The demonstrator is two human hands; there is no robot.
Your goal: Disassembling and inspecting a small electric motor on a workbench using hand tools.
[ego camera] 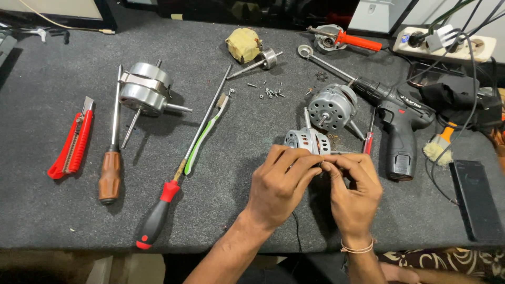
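Observation:
My left hand (pixel 279 184) and my right hand (pixel 355 192) meet near the front middle of the dark mat (pixel 221 210). Both close their fingers on a small silver motor housing (pixel 306 140) with slotted vents. Most of its lower half is hidden behind my fingers. A thin metal rod sticks out to the right between my right fingertips. Just behind it lies a second silver motor (pixel 331 108) with a short shaft, apart from my hands.
A black cordless drill (pixel 397 121) and a small red screwdriver (pixel 368 138) lie right of the motors. On the left lie a red-handled screwdriver (pixel 158 215), a toothbrush (pixel 202 139), a brown-handled screwdriver (pixel 110 176), a red utility knife (pixel 73 142) and another motor (pixel 143 89). Loose screws (pixel 268 92) are scattered behind. A phone (pixel 476 197) lies far right.

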